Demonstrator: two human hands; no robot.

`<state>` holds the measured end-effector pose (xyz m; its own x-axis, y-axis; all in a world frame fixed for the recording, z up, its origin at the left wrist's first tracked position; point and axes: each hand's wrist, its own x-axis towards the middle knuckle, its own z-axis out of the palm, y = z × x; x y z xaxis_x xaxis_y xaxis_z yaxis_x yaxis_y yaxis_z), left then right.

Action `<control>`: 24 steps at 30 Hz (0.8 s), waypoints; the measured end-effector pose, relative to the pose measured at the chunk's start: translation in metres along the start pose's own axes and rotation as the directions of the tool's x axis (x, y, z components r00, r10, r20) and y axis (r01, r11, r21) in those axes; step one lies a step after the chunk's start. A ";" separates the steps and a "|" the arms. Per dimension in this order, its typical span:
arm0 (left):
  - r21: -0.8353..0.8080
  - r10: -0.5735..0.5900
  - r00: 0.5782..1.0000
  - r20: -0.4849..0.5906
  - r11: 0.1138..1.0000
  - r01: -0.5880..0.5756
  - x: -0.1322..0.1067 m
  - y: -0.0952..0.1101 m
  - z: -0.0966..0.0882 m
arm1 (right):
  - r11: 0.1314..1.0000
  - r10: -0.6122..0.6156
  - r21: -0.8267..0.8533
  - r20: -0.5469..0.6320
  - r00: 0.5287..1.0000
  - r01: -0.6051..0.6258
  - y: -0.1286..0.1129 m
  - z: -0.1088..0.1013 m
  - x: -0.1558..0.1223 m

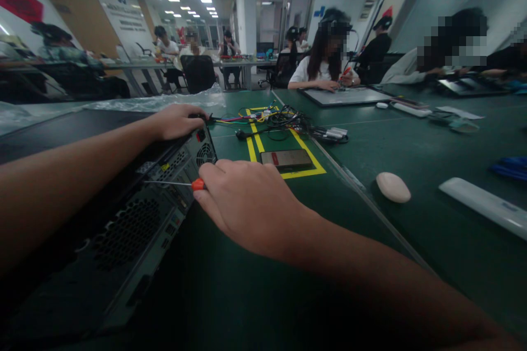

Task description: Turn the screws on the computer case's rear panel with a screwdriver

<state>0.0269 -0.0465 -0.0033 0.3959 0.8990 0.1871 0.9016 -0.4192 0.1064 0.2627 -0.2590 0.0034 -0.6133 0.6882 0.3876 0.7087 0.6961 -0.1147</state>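
A black desktop computer case (82,126) stands at the left with its rear panel (181,175) facing me. My left hand (179,120) rests on the top by the far rear corner, its fingers curled over the edge. In front of that panel, my right hand (251,203) is closed round the orange handle of a screwdriver (197,184). Its thin shaft points left, and the tip meets the rear panel near the upper edge, by the expansion slots. The exact spot under the tip is too dark to make out.
Beyond the case lies a tangle of cables (288,118) on the green table (349,145). A phone (287,159) sits inside yellow tape marks. At the right are a pale rounded object (393,187) and a long white bar (486,203). Across the table a person (325,60) works on a flat panel.
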 end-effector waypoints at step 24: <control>-0.016 0.006 1.000 0.003 1.000 -0.006 0.003 -0.006 0.003 | 1.000 -0.023 0.013 -0.015 1.000 0.023 0.007 0.006 0.003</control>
<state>0.0233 -0.0407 -0.0062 0.4021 0.8967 0.1850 0.8963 -0.4268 0.1207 0.2637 -0.2511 -0.0013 -0.6237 0.6691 0.4040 0.6899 0.7142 -0.1178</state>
